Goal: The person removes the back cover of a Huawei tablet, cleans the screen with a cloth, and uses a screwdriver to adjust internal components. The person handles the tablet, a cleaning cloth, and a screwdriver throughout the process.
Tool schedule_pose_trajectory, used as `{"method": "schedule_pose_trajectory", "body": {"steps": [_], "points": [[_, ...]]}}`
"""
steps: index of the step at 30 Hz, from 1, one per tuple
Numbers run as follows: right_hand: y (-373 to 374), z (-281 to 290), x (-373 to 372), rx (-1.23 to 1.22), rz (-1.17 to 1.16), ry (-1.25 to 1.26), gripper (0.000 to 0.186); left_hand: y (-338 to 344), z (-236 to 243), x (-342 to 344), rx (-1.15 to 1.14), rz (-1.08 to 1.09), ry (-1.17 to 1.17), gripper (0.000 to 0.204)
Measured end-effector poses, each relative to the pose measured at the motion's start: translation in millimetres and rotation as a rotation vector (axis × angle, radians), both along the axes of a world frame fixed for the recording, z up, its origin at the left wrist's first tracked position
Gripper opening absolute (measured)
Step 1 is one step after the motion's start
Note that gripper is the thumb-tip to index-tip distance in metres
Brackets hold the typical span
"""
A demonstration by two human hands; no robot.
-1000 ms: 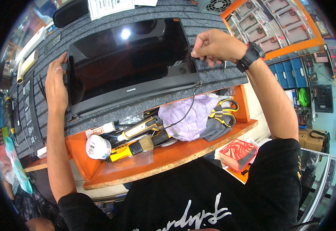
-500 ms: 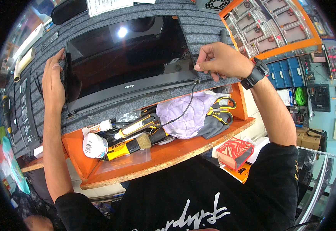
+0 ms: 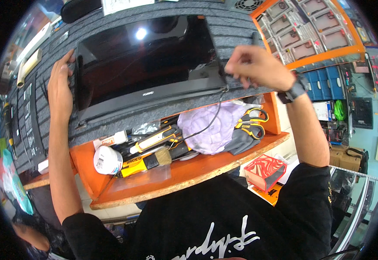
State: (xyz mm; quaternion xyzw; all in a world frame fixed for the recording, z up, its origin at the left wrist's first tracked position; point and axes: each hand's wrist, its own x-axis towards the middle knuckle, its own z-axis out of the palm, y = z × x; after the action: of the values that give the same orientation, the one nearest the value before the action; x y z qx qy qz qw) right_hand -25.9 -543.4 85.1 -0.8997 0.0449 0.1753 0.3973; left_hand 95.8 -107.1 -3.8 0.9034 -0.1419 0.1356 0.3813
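Observation:
A black laptop display panel (image 3: 148, 60) lies face up on the grey ribbed mat, its screen reflecting a bright light. My left hand (image 3: 61, 89) rests along its left edge, fingers stretched out and holding nothing. By the right edge is my right hand (image 3: 258, 67), with a dark watch on the wrist. Its thumb and forefinger are drawn together in a pinch, a little blurred; whatever is between them is too small to make out. From the panel's lower right corner a thin black cable (image 3: 216, 116) hangs over the drawer.
An open orange drawer (image 3: 193, 180) below the mat holds a brush (image 3: 163, 157), a utility knife (image 3: 156, 139), scissors (image 3: 252, 123), a purple cloth (image 3: 206, 128) and a white tub (image 3: 107, 160). Black batteries lie at left. An orange-framed case (image 3: 323, 56) stands at the far right.
My right hand has shifted slightly right, away from the panel's edge, still pinched. My left hand keeps its place along the left edge. The whole view has shifted slightly.

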Motion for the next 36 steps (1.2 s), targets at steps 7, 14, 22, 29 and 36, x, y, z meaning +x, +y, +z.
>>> {"method": "schedule_pose_trajectory", "body": {"steps": [7,14,22,29,36], "points": [[20,12,-99,-0.474,0.061,-0.081,0.042,33,28,-4,-0.200,-0.004,0.102,0.052],[29,-37,-128,-0.045,0.212,-0.414,0.029,-8,105,-157,-0.313,-0.163,-0.316,0.024],[75,-17,-140,0.848,0.182,-0.592,0.025,-173,58,-250,-0.214,-0.782,0.147,0.042],[53,10,-123,0.719,0.259,-0.422,0.039,-163,83,-223,-0.165,-0.736,0.289,0.041],[-16,30,48,-0.305,0.313,-0.781,0.027,-42,138,-110,-0.430,-0.260,-0.089,0.027]]}}
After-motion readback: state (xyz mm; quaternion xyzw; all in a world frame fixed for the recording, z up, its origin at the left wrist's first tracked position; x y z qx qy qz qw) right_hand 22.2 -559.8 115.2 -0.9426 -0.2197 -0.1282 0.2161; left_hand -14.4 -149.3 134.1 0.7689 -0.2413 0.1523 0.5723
